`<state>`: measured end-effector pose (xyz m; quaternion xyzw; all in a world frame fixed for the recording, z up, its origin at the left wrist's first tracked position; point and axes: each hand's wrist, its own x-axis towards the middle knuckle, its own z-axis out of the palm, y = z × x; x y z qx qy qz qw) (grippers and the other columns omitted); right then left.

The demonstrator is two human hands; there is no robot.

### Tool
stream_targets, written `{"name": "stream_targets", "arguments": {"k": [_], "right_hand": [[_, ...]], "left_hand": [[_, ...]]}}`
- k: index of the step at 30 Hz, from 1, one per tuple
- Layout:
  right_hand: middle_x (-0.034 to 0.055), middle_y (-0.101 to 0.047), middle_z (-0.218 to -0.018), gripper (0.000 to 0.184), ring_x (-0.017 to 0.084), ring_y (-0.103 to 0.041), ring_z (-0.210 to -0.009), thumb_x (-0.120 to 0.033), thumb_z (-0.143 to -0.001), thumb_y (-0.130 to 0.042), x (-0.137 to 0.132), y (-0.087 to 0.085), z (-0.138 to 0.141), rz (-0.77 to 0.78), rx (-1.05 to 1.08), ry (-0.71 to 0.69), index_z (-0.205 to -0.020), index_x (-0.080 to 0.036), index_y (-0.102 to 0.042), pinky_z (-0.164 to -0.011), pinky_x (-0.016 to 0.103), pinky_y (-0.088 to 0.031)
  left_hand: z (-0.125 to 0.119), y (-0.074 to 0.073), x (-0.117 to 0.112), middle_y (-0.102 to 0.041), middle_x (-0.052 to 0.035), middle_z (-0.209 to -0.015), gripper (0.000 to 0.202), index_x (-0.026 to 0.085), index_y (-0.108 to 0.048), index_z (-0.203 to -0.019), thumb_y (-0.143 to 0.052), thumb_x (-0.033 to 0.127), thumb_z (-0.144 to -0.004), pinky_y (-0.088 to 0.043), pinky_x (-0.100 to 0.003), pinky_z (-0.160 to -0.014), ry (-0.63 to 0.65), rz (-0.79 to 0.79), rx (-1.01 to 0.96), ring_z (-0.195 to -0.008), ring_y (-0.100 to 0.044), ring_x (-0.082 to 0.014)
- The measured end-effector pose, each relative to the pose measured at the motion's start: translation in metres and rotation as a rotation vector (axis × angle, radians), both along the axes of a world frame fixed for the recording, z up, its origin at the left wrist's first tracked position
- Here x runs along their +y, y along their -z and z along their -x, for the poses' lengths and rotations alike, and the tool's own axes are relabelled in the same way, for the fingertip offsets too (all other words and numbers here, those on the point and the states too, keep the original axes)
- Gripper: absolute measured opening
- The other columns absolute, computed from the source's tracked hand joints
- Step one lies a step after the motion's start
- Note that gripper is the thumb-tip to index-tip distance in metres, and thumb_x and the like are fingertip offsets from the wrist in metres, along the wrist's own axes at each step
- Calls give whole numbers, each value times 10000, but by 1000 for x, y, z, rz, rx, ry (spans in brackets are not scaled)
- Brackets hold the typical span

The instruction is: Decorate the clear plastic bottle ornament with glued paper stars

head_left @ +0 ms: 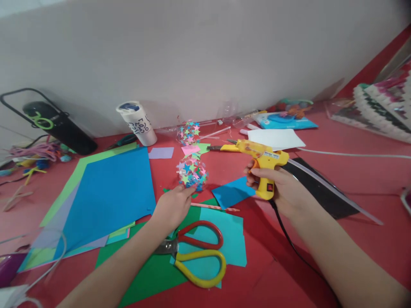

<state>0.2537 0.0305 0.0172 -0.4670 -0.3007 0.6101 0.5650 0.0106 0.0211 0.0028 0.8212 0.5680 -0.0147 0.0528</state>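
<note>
Right, the relation to watch is nozzle to ball. The lower clear ball with star cutouts sits just past your left hand, roughly dead ahead of you on the red table. A smaller star-dotted ball lies beyond it in nearly the same line, so the pair's long axis runs away from you. Pink paper piece shows between them; can't tell if the balls are joined.

Your left is the nearer hand: fingers bent, tips at the near side of the lower ball, apparently touching. Can't tell whether they grip it or only steady it; the undersides are hidden.

Your right hand is wrapped around the handle of the yellow glue gun, index finger at the orange trigger. Can't see if the trigger is squeezed. The gun's barrel runs roughly crosswise, nozzle out to your left, so the lower ball lies left of the tip and a bit nearer you. Clear gap between; the gun looks raised off the table, exact height unclear.

Judging the alignment: barrel points more over the cutter knife and towards the farther ball than at the lower one.
</note>
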Motion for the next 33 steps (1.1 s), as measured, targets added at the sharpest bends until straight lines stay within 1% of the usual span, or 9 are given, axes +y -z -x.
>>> {"name": "stream_targets", "arguments": {"k": [4, 8, 12, 16, 19, 22, 25, 29, 33], "right_hand": [[-24, -642, -645, 133, 94, -557, -532, -175, -595, -742, -1, 1, 1, -3, -4, 1, -701, -185, -663, -500, 200, -452], [-25, -638, -647, 119, 94, -554, -538, -180, -606, -735, -1, 3, -1, 1, -6, -3, -700, -187, -663, -511, 206, -448], [-28, -637, -660, 117, 93, -549, -536, -183, -611, -731, -1, 5, -1, 7, 0, -17, -703, -193, -659, -522, 211, -454], [-28, -643, -678, 113, 92, -552, -542, -189, -630, -729, 0, 9, -2, 3, 7, -39, -719, -198, -660, -525, 210, -452], [-27, -647, -692, 117, 93, -556, -546, -192, -632, -734, 0, 10, -2, 8, 14, -46, -723, -201, -661, -536, 214, -462], [-24, -652, -699, 117, 89, -550, -549, -190, -631, -733, -1, 9, -2, 8, 23, -49, -724, -202, -663, -547, 211, -471], [-20, -656, -703, 103, 86, -547, -550, -183, -644, -727, -1, 9, -1, 5, 21, -59, -728, -199, -669, -538, 202, -467], [-18, -658, -703, 111, 88, -556, -540, -188, -641, -734, -2, 10, 0, 18, 19, -65, -731, -195, -669, -533, 202, -470], [-19, -646, -686, 119, 86, -560, -540, -191, -629, -740, -2, 12, 1, 27, 15, -63, -724, -187, -668, -533, 190, -470]], "left_hand": [[-5, 9, 2, -666, -47, -1072, 409, 280, -487, -1301, -366, 241, -912, -483, -258, -718, -14, -9, -9, -903, -644, -182], [-13, 14, 6, -666, -77, -1073, 412, 225, -456, -1316, -369, 272, -916, -480, -285, -696, -11, -69, -8, -901, -644, -207], [-16, 15, 16, -661, -95, -1054, 353, 184, -499, -1236, -381, 249, -910, -469, -281, -665, -15, -129, 4, -898, -640, -214], [-15, 14, 25, -657, -110, -925, 299, 131, -536, -1130, -344, 205, -913, -458, -296, -611, -32, -170, 21, -821, -645, -235], [-13, 12, 25, -647, -89, -911, 243, 139, -571, -1032, -380, 222, -908, -464, -287, -651, 29, -154, 10, -836, -636, -216], [-10, 12, 22, -633, -59, -1016, 235, 186, -583, -1043, -419, 287, -909, -462, -254, -740, 124, -124, -12, -924, -612, -176], [-9, 13, 20, -619, -65, -1012, 257, 180, -605, -1018, -417, 320, -913, -463, -257, -753, 168, -107, -5, -924, -604, -177], [-13, 16, 22, -605, -83, -948, 272, 151, -618, -919, -368, 258, -927, -471, -282, -721, 191, -94, 23, -889, -599, -193], [-18, 15, 23, -601, -119, -951, 231, 124, -611, -866, -381, 105, -883, -477, -302, -665, 215, -66, 35, -830, -604, -209]]}}
